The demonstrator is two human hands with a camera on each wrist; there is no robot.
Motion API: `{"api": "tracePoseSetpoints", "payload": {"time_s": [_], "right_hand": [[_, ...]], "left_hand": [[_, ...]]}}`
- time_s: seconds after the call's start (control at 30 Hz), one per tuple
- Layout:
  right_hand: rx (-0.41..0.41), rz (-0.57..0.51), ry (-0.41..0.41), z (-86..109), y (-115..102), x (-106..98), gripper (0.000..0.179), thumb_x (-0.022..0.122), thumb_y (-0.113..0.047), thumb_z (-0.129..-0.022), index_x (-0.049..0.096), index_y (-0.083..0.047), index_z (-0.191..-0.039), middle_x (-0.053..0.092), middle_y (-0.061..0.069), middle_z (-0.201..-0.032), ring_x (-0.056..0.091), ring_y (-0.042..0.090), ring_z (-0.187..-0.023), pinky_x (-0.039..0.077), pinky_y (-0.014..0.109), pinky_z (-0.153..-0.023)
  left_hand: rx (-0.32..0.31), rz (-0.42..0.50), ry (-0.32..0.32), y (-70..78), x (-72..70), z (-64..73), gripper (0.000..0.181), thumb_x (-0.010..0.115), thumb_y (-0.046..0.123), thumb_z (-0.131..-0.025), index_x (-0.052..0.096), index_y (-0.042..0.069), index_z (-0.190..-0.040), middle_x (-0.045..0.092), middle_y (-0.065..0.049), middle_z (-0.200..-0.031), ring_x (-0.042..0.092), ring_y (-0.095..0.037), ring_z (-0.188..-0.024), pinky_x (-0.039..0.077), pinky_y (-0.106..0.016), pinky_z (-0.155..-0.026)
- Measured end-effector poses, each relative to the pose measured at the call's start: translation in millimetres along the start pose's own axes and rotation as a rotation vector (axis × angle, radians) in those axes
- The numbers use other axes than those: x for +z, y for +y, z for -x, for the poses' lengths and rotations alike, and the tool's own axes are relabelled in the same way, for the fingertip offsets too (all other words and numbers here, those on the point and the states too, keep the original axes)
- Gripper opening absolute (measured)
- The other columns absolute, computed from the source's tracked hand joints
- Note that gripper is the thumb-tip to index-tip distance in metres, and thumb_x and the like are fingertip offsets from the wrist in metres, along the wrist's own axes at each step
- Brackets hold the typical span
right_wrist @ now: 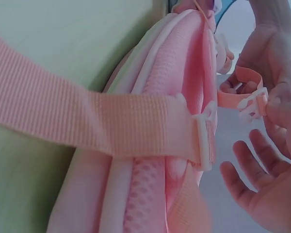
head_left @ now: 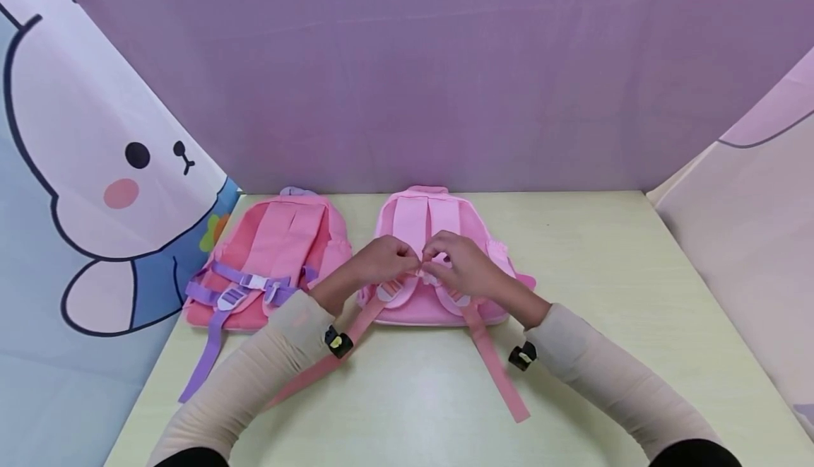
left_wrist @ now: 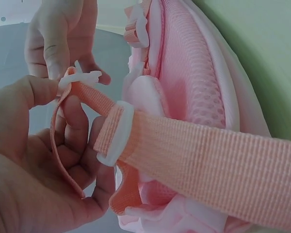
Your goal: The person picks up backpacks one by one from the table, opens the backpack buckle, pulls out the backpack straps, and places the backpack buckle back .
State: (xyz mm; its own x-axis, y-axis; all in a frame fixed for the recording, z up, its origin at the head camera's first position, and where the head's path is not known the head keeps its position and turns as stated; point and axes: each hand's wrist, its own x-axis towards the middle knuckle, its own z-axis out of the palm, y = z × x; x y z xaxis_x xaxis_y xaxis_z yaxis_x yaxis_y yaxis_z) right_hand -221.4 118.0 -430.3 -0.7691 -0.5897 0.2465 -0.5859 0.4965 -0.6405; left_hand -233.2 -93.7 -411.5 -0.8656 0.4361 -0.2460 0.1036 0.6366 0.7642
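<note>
A pink backpack (head_left: 416, 213) lies on the table with its shoulder straps up. Over its middle, my left hand (head_left: 385, 258) and right hand (head_left: 463, 262) meet. Between them is a small white plastic buckle (right_wrist: 252, 106) on a narrow orange strap (left_wrist: 94, 98). The left thumb and forefinger pinch the strap at the buckle, and its loose end curves down by the palm. From the other side, my right hand pinches the buckle's end, its other fingers spread apart. Wide orange webbing (left_wrist: 208, 160) runs through a white slider (left_wrist: 120, 133) beside the hands.
A second, coral backpack (head_left: 286, 230) lies to the left, with purple straps (head_left: 210, 354) and a white buckle (head_left: 257, 282) across it. Two orange strap tails (head_left: 499, 375) trail toward the table's near side. Behind the table (head_left: 604, 276) hangs a purple backdrop (head_left: 432, 78).
</note>
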Motion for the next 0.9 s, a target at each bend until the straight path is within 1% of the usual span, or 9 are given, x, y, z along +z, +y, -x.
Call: {"api": "tracePoseSetpoints", "payload": {"time_s": [0.1,0.23,0.33,0.47,0.57,0.67,0.77,0.83,0.9], "right_hand": [[0.024,-0.024,-0.008,-1.4,0.1,0.2,0.003,0.069,-0.009,-0.096,0.067,-0.007,-0.095,0.064,0.008,-0.105,0.063,0.027,-0.096,0.057,0.043,-0.086],[0.016,-0.029,-0.030,-3.3,-1.6,0.2,0.005,0.066,-0.003,-0.096,0.064,-0.005,-0.092,0.058,0.010,-0.108,0.062,0.019,-0.082,0.056,0.030,-0.077],[-0.012,-0.027,-0.031,-4.8,-0.4,2.5,0.008,0.063,0.003,-0.096,0.060,-0.004,-0.092,0.056,0.011,-0.110,0.061,0.017,-0.084,0.052,0.024,-0.074],[-0.043,-0.047,-0.013,-5.9,2.2,5.4,0.013,0.060,0.009,-0.094,0.057,-0.004,-0.092,0.055,0.011,-0.110,0.059,0.020,-0.098,0.054,0.029,-0.081],[-0.040,-0.072,-0.009,-6.1,3.5,6.3,0.016,0.059,0.010,-0.093,0.056,-0.005,-0.091,0.056,0.011,-0.110,0.059,0.023,-0.101,0.053,0.034,-0.085],[-0.001,-0.107,-0.022,-6.0,4.7,6.6,0.015,0.057,0.008,-0.096,0.056,-0.006,-0.092,0.057,0.010,-0.110,0.061,0.024,-0.095,0.054,0.031,-0.082],[0.081,-0.137,-0.033,-4.9,2.7,5.7,0.012,0.057,0.003,-0.099,0.057,-0.008,-0.094,0.058,0.009,-0.109,0.064,0.026,-0.081,0.055,0.029,-0.071],[0.124,-0.129,-0.029,-4.1,0.3,4.6,0.007,0.061,-0.003,-0.100,0.059,-0.010,-0.097,0.060,0.008,-0.110,0.066,0.026,-0.081,0.056,0.032,-0.073],[0.145,-0.093,-0.027,-3.2,-3.1,3.2,0.006,0.067,-0.010,-0.098,0.061,-0.012,-0.100,0.062,0.006,-0.110,0.067,0.026,-0.091,0.057,0.037,-0.083]], "left_hand": [[-0.005,0.012,0.001,-0.4,0.5,-0.5,0.021,0.061,0.027,-0.093,0.076,0.012,-0.089,0.064,0.001,-0.075,0.061,-0.013,-0.066,0.048,-0.024,-0.054],[-0.001,0.023,0.010,-1.7,3.2,-1.6,0.021,0.062,0.027,-0.094,0.076,0.012,-0.089,0.061,0.002,-0.071,0.058,-0.012,-0.064,0.046,-0.024,-0.053],[0.016,0.003,0.024,-2.1,4.9,-2.0,0.021,0.062,0.028,-0.094,0.075,0.012,-0.089,0.058,0.003,-0.069,0.055,-0.012,-0.063,0.044,-0.024,-0.053],[0.030,-0.026,0.039,-1.6,5.3,-1.8,0.021,0.062,0.029,-0.095,0.074,0.013,-0.088,0.056,0.003,-0.067,0.053,-0.012,-0.061,0.042,-0.024,-0.053],[0.024,-0.019,0.040,-1.8,4.6,-1.4,0.021,0.062,0.029,-0.095,0.074,0.013,-0.089,0.057,0.002,-0.068,0.054,-0.012,-0.061,0.043,-0.024,-0.053],[0.019,-0.013,0.038,-2.6,3.7,-1.0,0.021,0.062,0.028,-0.096,0.076,0.012,-0.093,0.060,0.001,-0.071,0.056,-0.013,-0.064,0.045,-0.024,-0.055],[0.014,-0.011,0.034,-3.6,2.7,-0.8,0.022,0.061,0.028,-0.096,0.076,0.012,-0.095,0.063,0.000,-0.075,0.058,-0.014,-0.067,0.047,-0.024,-0.057],[0.006,-0.007,0.035,-4.4,1.8,-1.0,0.023,0.061,0.028,-0.096,0.076,0.012,-0.095,0.064,-0.001,-0.077,0.059,-0.015,-0.068,0.047,-0.024,-0.058],[-0.004,0.002,0.034,-4.9,0.8,-0.7,0.023,0.061,0.029,-0.097,0.076,0.012,-0.095,0.064,-0.002,-0.078,0.059,-0.015,-0.069,0.047,-0.024,-0.057]]}}
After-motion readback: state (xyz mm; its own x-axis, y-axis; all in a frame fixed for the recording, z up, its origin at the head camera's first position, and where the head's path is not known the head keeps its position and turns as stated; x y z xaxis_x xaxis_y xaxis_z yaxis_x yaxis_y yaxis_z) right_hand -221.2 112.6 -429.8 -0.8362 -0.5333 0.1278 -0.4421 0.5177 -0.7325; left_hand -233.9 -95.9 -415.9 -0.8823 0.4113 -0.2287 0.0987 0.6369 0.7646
